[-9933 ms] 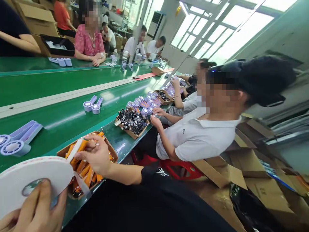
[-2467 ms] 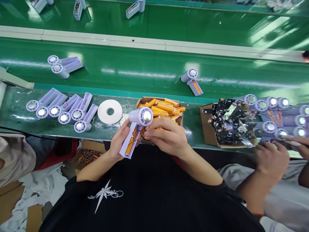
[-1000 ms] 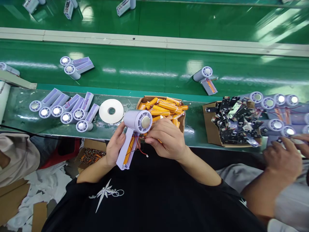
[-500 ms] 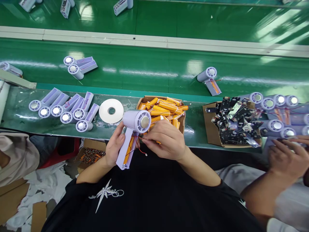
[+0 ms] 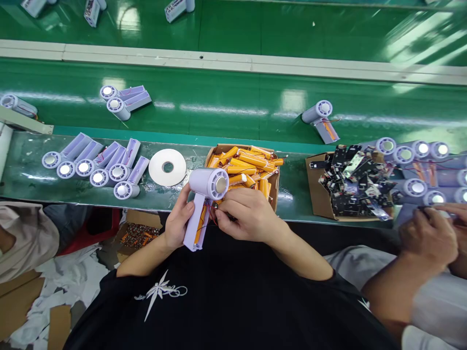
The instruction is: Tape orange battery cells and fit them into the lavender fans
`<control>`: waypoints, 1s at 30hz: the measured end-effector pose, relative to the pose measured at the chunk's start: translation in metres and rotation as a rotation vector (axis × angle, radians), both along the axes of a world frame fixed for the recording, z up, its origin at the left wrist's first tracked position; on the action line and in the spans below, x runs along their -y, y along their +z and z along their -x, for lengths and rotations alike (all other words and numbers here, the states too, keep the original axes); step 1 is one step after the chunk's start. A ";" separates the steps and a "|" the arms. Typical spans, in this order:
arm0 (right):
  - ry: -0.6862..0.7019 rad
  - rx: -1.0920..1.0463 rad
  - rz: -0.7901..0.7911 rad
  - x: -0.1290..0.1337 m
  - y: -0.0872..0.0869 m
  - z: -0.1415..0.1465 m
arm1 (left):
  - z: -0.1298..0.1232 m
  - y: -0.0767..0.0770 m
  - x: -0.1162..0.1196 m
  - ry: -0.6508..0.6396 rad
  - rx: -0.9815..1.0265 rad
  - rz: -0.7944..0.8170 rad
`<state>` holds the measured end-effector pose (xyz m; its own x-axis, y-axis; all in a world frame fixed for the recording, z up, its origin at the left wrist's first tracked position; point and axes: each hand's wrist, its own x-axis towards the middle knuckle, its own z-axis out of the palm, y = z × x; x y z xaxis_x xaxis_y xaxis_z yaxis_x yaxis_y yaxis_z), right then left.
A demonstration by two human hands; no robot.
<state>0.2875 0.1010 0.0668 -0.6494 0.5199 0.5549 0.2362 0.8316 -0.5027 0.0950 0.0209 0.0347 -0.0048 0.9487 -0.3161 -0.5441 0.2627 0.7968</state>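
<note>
A lilac fan housing of smooth plastic sits in the person's left hand, tilted, its round barrel uppermost and a silvery disc at the barrel's end. The hand is closed around the handle, thumb along its side. The handle is an open trough; inside lies a slim orange cell with thin wires beside it. The right hand is narrow, thumb and fingers bunched at the wires; what exactly lies between the fingertips cannot be told.

Just beyond the right hand, a cardboard box holds a heap of glossy orange cells. Farther right, another carton brims with flat black boards. Beyond the left hand lies a flat white ring; left of that, similar lilac housings lie in a cluster.
</note>
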 end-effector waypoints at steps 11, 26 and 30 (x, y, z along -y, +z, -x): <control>0.209 0.227 0.528 0.025 -0.015 -0.002 | -0.023 -0.020 -0.001 0.094 -0.027 0.075; 0.897 -0.084 0.946 0.067 -0.036 0.005 | -0.014 -0.044 0.018 -0.113 0.056 0.184; 0.722 -0.101 0.852 0.058 -0.026 -0.015 | -0.008 -0.047 0.021 -0.013 0.078 0.148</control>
